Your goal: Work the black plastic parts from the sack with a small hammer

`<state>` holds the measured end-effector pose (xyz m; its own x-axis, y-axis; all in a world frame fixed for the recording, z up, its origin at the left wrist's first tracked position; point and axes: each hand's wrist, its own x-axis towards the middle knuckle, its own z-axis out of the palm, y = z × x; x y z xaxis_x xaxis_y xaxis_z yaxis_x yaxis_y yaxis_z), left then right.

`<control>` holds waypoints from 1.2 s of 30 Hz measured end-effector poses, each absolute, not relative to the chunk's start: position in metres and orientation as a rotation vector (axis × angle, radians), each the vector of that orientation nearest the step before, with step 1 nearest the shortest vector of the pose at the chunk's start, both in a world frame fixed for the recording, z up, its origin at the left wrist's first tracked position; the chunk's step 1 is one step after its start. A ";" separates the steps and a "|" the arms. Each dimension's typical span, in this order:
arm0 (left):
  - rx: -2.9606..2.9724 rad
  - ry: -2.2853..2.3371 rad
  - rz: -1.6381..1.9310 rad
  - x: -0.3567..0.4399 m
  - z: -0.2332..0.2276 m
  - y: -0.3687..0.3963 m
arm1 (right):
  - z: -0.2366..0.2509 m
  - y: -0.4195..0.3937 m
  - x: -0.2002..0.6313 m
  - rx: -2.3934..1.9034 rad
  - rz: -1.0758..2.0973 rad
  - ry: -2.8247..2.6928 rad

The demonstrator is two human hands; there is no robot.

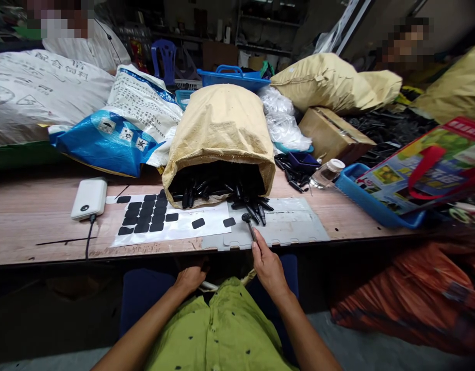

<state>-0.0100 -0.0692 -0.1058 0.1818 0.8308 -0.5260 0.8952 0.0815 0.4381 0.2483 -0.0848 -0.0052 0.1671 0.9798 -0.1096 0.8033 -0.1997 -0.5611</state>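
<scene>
Our R hand (268, 268) pinches black stick part (248, 226) nr sack (219, 134); L hand (191, 278) below table edge (47, 242), grip can't tell.

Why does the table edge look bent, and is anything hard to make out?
Head view: wide-lens distortion bows the table; the black parts inside the tan sack merge into shadow; the right hand holding a black stick is sharp; corners look dim, stretched.
</scene>
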 end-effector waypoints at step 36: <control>2.180 1.522 0.635 0.002 0.014 0.023 | -0.005 -0.085 0.249 -2.027 0.773 -1.587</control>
<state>0.0019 0.0228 0.0139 0.3019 0.9438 0.1344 0.7597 -0.3234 0.5642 0.2487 -0.0852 -0.0048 0.1810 0.9715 -0.1529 0.7192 -0.2368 -0.6532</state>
